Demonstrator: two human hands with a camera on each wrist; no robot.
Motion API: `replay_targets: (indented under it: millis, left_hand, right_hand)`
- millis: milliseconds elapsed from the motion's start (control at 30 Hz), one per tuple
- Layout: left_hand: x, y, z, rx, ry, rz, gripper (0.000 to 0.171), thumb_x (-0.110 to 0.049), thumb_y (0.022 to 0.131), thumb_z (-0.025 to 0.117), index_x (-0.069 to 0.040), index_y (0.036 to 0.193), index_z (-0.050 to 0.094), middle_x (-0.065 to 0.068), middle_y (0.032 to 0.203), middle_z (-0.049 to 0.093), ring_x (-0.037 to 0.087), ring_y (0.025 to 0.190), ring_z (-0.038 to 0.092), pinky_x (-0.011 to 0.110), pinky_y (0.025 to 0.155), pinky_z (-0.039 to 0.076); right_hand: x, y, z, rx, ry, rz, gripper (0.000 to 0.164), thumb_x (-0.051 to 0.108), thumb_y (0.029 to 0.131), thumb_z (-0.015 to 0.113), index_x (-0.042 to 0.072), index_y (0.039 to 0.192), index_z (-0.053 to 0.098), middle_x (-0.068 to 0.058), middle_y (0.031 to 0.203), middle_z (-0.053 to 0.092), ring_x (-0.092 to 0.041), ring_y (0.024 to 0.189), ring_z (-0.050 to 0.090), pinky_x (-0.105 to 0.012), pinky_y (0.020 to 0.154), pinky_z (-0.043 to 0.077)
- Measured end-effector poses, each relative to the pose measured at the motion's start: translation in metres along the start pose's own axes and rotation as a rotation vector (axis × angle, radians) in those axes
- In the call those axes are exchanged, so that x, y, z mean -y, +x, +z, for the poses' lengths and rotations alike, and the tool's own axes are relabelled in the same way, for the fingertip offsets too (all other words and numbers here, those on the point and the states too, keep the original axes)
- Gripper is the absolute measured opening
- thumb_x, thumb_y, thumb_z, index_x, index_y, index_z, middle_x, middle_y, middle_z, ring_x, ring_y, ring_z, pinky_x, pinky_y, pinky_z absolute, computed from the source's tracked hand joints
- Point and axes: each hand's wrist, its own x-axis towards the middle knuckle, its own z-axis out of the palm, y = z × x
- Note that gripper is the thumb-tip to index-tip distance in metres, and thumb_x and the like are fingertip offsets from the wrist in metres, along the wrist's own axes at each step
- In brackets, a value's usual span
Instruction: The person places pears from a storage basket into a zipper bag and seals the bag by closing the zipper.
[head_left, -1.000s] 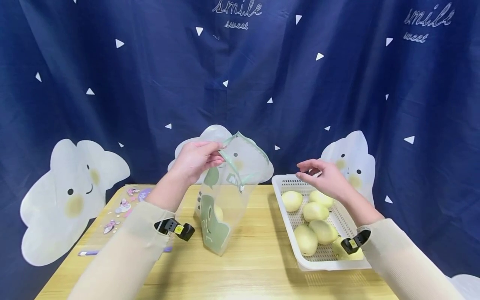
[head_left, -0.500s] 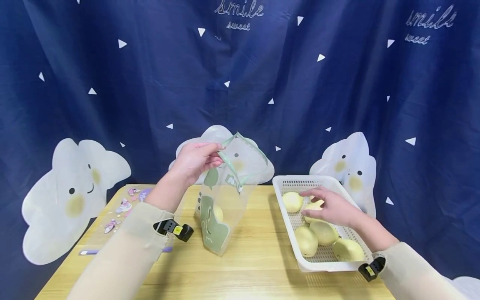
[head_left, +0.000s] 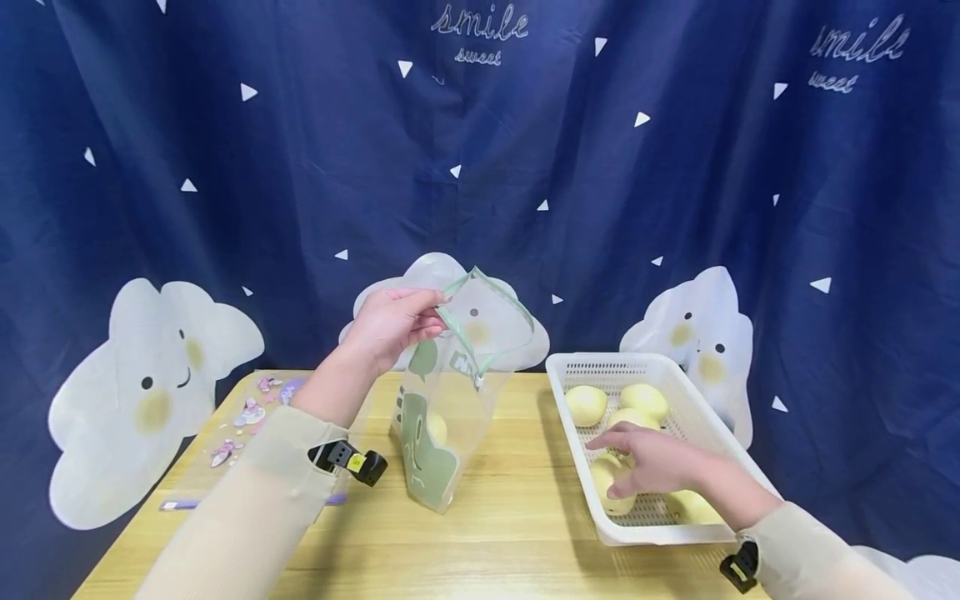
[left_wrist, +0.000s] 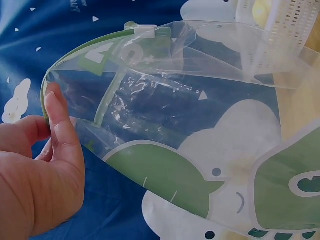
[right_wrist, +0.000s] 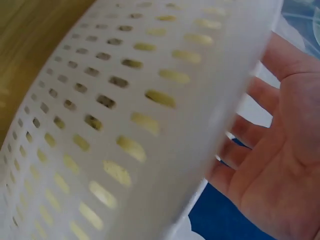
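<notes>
The curtain (head_left: pixel 480 125) hangs behind the left grip (head_left: pixel 396 327) and right grip (head_left: pixel 654 458), with the desk (head_left: pixel 510 542) below both. The basket (head_left: pixel 652 535) stands beneath the right grip, its fingers spread. The bag (head_left: pixel 476 425) hangs from the left grip, which pinches its rim. One fruit (head_left: pixel 437 428) sits inside, below that grip; loose fruits (head_left: pixel 645 402) lie under and beyond the right grip, contact unclear.
</notes>
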Motion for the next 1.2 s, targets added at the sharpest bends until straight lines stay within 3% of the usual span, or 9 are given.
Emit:
replay_targets:
  millis: [200,300,533,733,867,1200]
  left_hand:
    - [0.002,0.001,0.0,-0.001,0.002,-0.008,0.014,-0.008,0.104,0.068,0.0,0.108,0.079,-0.001,0.069,0.073,0.005,0.061,0.07,0.015,0.067,0.063]
    - [0.002,0.0,-0.001,-0.003,0.001,-0.01,0.012,-0.008,0.104,0.068,-0.004,0.102,0.08,-0.001,0.069,0.073,0.005,0.061,0.07,0.015,0.067,0.063]
    - [0.002,0.0,-0.002,-0.005,0.003,-0.011,0.027,-0.008,0.105,0.067,0.011,0.123,0.073,-0.001,0.068,0.072,0.005,0.061,0.07,0.015,0.067,0.063]
    - [0.002,0.0,-0.003,-0.002,-0.002,-0.009,0.019,-0.008,0.105,0.067,0.006,0.115,0.077,-0.001,0.068,0.072,0.005,0.06,0.069,0.015,0.067,0.063]
    - [0.002,0.0,-0.003,0.0,0.001,-0.009,0.016,-0.008,0.105,0.068,0.003,0.111,0.079,-0.001,0.068,0.072,0.005,0.06,0.069,0.015,0.067,0.063]
    - [-0.001,-0.001,-0.006,-0.005,0.01,-0.013,0.014,-0.009,0.106,0.069,0.0,0.108,0.079,-0.002,0.067,0.07,0.005,0.06,0.069,0.014,0.066,0.063]
  right_hand:
    - [0.003,0.001,0.006,0.081,-0.031,0.013,0.079,0.023,0.073,0.099,0.011,0.145,0.069,-0.022,0.145,0.064,-0.043,0.126,0.066,-0.064,0.108,0.057]
    - [0.002,0.003,0.006,0.089,-0.054,-0.006,0.075,0.02,0.072,0.098,0.011,0.142,0.071,-0.02,0.143,0.066,-0.041,0.125,0.067,-0.059,0.107,0.058]
    - [-0.001,0.004,0.008,0.079,-0.096,-0.057,0.07,0.019,0.07,0.099,0.012,0.136,0.075,-0.012,0.134,0.071,-0.033,0.118,0.07,-0.049,0.103,0.061]
    - [-0.002,0.004,0.011,0.074,-0.11,-0.073,0.069,0.018,0.07,0.098,0.013,0.134,0.074,-0.007,0.129,0.071,-0.024,0.111,0.069,-0.044,0.099,0.061]
    - [-0.004,0.002,0.01,0.015,-0.123,-0.106,0.069,0.021,0.07,0.099,0.011,0.134,0.074,-0.007,0.126,0.073,-0.021,0.107,0.069,-0.041,0.094,0.062]
    - [-0.001,0.0,-0.004,-0.205,-0.134,-0.103,0.069,0.026,0.077,0.098,0.008,0.138,0.071,-0.014,0.133,0.072,-0.032,0.116,0.071,-0.042,0.093,0.063]
